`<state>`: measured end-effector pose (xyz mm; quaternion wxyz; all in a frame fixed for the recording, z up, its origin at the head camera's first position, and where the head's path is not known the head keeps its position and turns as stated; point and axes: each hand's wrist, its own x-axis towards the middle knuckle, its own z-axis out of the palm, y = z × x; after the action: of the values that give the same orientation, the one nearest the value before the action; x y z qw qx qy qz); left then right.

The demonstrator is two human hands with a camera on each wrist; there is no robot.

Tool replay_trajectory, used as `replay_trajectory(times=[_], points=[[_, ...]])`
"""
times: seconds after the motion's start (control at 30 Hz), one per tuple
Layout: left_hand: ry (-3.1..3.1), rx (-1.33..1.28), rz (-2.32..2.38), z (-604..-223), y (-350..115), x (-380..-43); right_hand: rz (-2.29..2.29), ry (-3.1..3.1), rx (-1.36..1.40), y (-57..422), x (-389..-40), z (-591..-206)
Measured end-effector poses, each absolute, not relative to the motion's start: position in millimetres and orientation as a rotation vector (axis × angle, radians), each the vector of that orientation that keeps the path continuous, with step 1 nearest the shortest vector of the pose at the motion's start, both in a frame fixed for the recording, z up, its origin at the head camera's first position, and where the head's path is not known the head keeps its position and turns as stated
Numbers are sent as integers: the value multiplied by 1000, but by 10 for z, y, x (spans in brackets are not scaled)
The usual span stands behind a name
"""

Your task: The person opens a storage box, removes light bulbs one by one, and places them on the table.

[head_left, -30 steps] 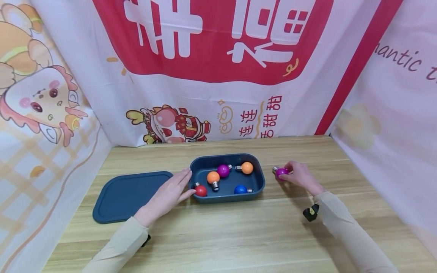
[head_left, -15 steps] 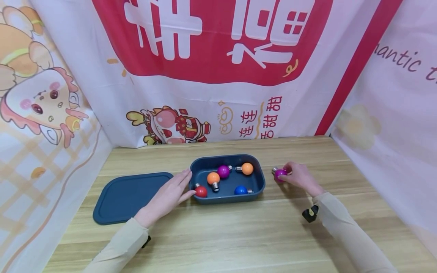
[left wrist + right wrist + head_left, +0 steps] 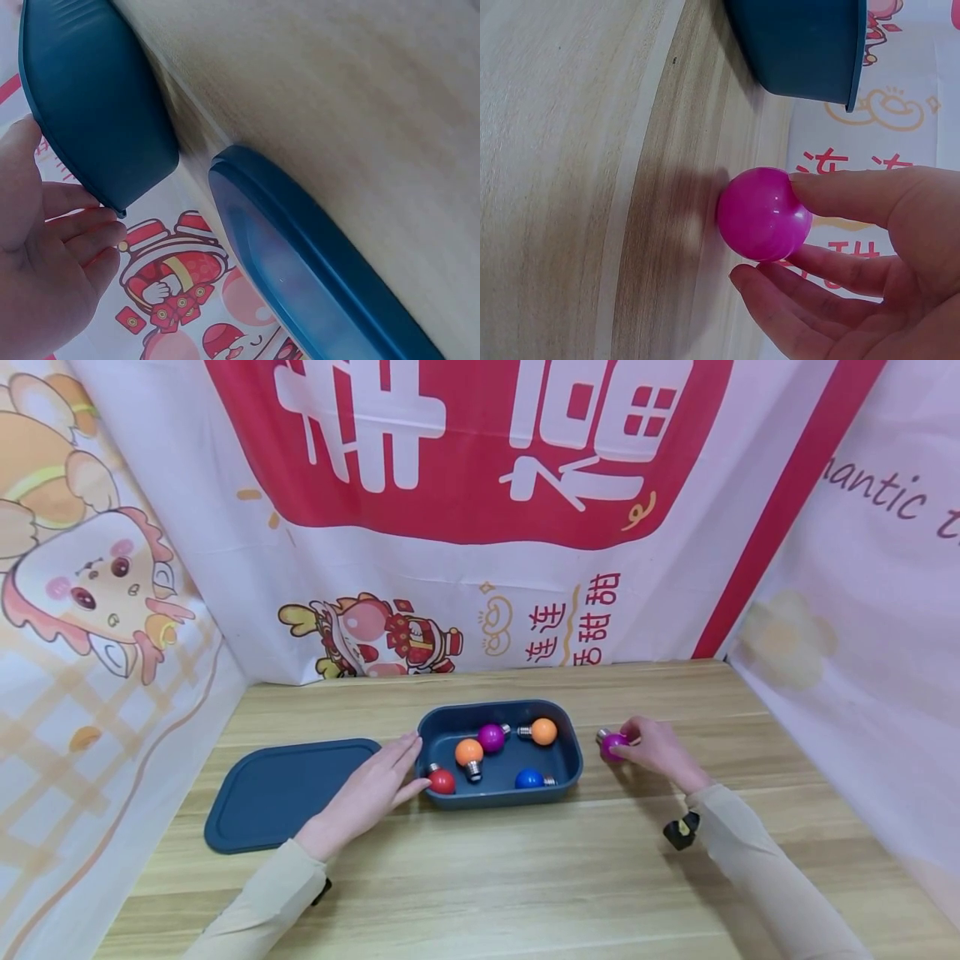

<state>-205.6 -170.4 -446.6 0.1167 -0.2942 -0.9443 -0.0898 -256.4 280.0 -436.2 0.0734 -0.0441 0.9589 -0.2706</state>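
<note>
My right hand (image 3: 660,750) pinches a purple light bulb (image 3: 761,214) between thumb and fingers, right of the box and close over the table. The bulb's metal screw base points to the back left in the head view. With fingers held straight, my left hand (image 3: 371,792) touches the left rim of a dark blue box (image 3: 573,768). Inside the box lie a red bulb (image 3: 442,781), a blue bulb (image 3: 528,778), another purple bulb (image 3: 491,738) and two orange bulbs, one in the middle (image 3: 468,751) and one at the back right (image 3: 544,732).
A dark blue lid (image 3: 277,797) lies flat on the wooden table (image 3: 487,885), left of the box and partly behind the left forearm. Printed cloth (image 3: 480,552) hangs behind the table and along both sides.
My right hand and the purple bulb have shifted very slightly left. The left hand stays at the box, and the bulbs inside keep their places.
</note>
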Motion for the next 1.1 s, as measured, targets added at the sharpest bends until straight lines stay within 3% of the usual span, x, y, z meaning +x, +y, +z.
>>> replay_trajectory(times=[1.1], points=[[-2760,-862,-265,-4483,-1705,-2069,-739,2885,-169,2800,-2531,-4290]])
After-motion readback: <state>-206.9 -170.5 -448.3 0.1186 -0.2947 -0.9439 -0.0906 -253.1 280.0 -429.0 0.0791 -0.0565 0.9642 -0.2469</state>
